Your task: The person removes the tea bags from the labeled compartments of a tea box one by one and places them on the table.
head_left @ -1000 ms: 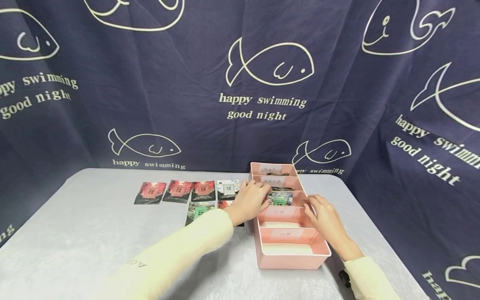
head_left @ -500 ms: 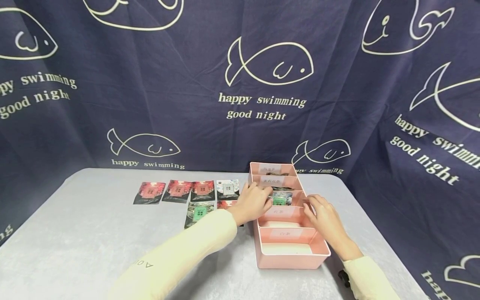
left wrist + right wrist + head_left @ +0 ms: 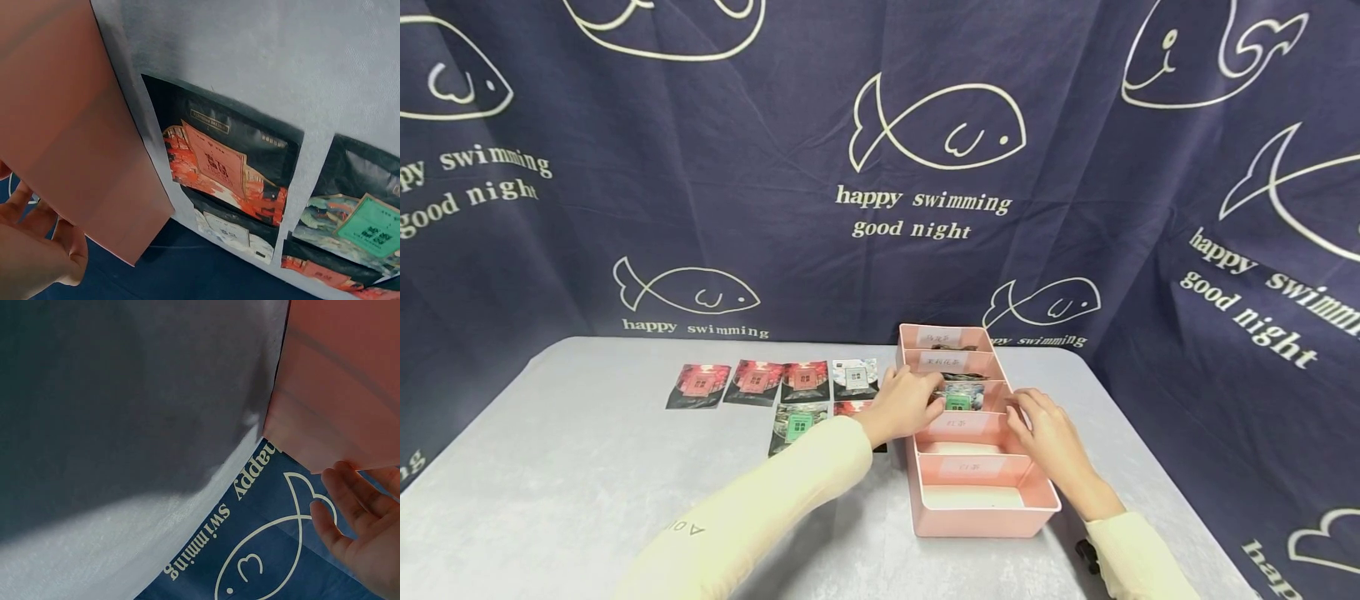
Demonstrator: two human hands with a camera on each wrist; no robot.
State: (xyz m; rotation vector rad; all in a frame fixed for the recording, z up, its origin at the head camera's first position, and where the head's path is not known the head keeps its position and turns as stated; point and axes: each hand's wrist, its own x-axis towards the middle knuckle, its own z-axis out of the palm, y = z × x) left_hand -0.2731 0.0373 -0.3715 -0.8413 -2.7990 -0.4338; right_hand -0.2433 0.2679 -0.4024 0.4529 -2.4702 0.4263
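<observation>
A pink divided box [image 3: 985,523] stands on the table, with handwritten labels on its dividers. My left hand [image 3: 904,404] reaches over its left rim into the middle compartment, fingers curled beside a green-labelled tea packet [image 3: 962,397]. The fingertips are hidden, so whether they pinch the packet cannot be told. In the left wrist view, the left hand [image 3: 40,247] bends over the pink wall's edge. My right hand [image 3: 1054,437] rests at the right rim across from it. Its fingers [image 3: 340,494] are loosely curved at the wall's edge in the right wrist view, holding nothing visible.
Left of the box lie red-labelled tea packets [image 3: 700,386], a white-labelled packet [image 3: 856,379] and another green-labelled packet [image 3: 796,427]. A further red packet [image 3: 850,408] is partly under the left forearm. Dark packets [image 3: 958,377] sit in the rear compartments. A blue curtain [image 3: 775,183] hangs behind.
Over the first half second my left hand shifts slightly right and covers more of the green packet's left edge. Since then it stays nearly still. The right hand keeps its place.
</observation>
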